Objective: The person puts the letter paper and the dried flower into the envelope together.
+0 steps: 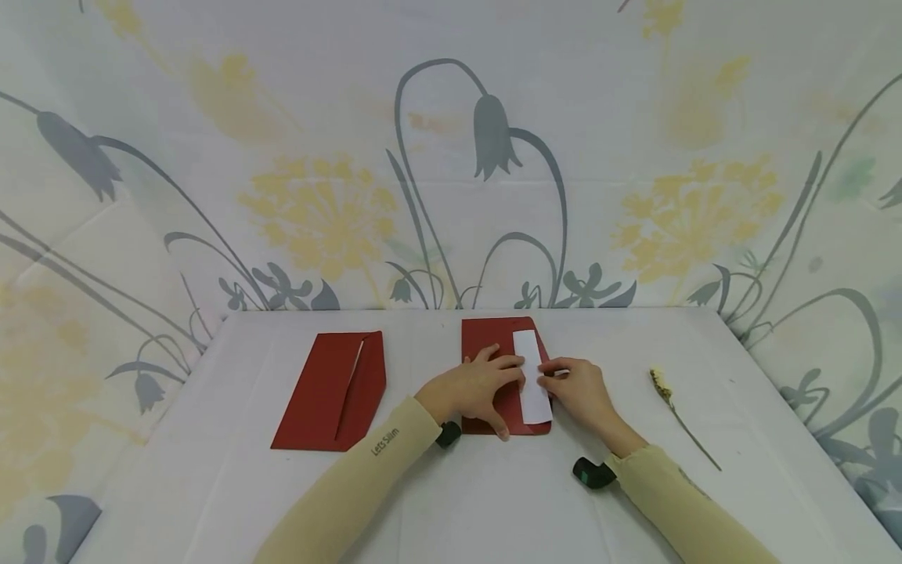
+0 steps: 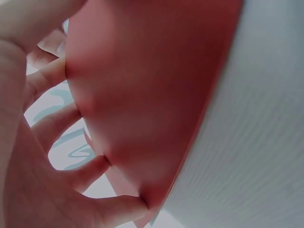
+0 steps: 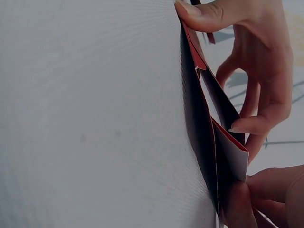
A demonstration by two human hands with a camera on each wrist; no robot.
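Observation:
A red envelope lies at the back middle of the table, with a folded white paper along its right side. My left hand rests across the envelope with spread fingers; its fingertips reach the paper's left edge and the thumb lies near the envelope's front edge. In the left wrist view those fingertips press along the red envelope. At the paper's right edge, thumb and forefinger of my right hand pinch it. The right wrist view shows the white paper sticking out of the envelope's gaping opening.
Another red envelope, its flap at the right, lies on the left of the table. A dried flower with a thin stem lies at the right. Behind the white tabletop hangs a flower-patterned cloth.

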